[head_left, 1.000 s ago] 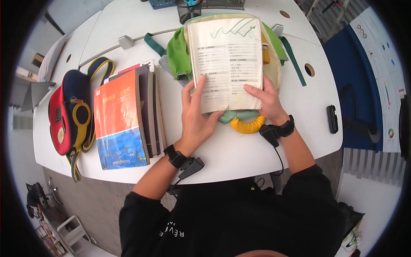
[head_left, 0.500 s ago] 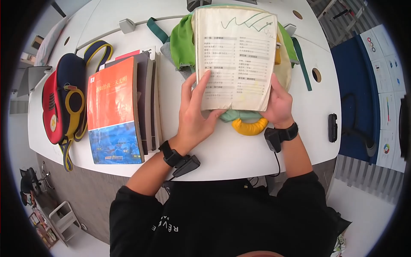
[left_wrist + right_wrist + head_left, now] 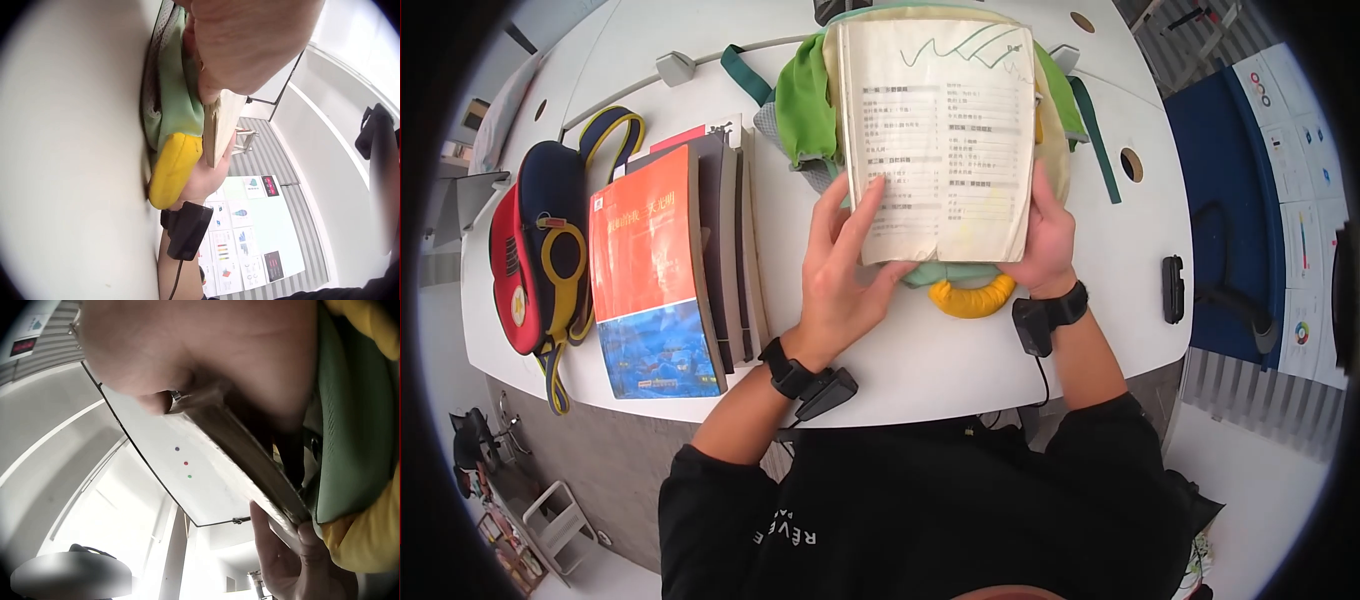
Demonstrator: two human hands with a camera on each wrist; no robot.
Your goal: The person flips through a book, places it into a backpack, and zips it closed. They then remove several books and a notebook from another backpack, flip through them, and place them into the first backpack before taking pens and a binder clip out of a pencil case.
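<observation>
Both hands hold a worn book (image 3: 940, 140) with a printed contents page and green scribbles, above a green and cream bag (image 3: 805, 110) with a yellow handle (image 3: 972, 297). The left hand (image 3: 840, 275) grips its lower left edge, fingers over the page and thumb at the bottom. At the lower right side the right hand (image 3: 1045, 240) grips the edge, partly hidden by the book. In the left wrist view the book's page block (image 3: 222, 128) stands tilted beside the bag's yellow handle (image 3: 177, 169). The right wrist view shows the book's edge (image 3: 244, 462) between both hands.
Left of the hands lies a stack of books, an orange and blue one (image 3: 655, 280) on top. Farther left is a red and navy bag (image 3: 540, 240). A black case (image 3: 1172, 289) lies near the right edge of the white table (image 3: 900, 370).
The right thumb, earlier on the page, is now at the book's right edge. The book tilted slightly, and the head view shifted a little.
</observation>
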